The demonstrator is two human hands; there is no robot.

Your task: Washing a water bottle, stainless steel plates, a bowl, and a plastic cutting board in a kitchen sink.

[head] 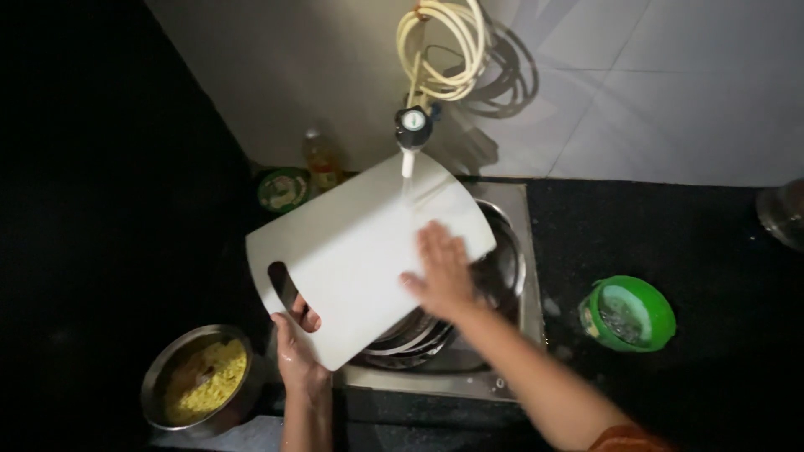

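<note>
A white plastic cutting board [352, 251] with an oval handle hole is held tilted over a steel sink [519, 276]. My left hand [295, 345] grips its lower corner, fingers through the hole. Spread flat, my right hand [440, 272] presses on the board's right side. Water runs from a wall tap [412, 127] onto the board's upper edge. Stacked plates [414, 335] lie in the sink under the board.
A steel pot [199, 381] with yellow food sits at the lower left. A green bowl [630, 314] stands on the dark counter at right. A bottle [322, 161] and a round green tin [283, 189] sit behind the board. A coiled hose [444, 46] hangs on the wall.
</note>
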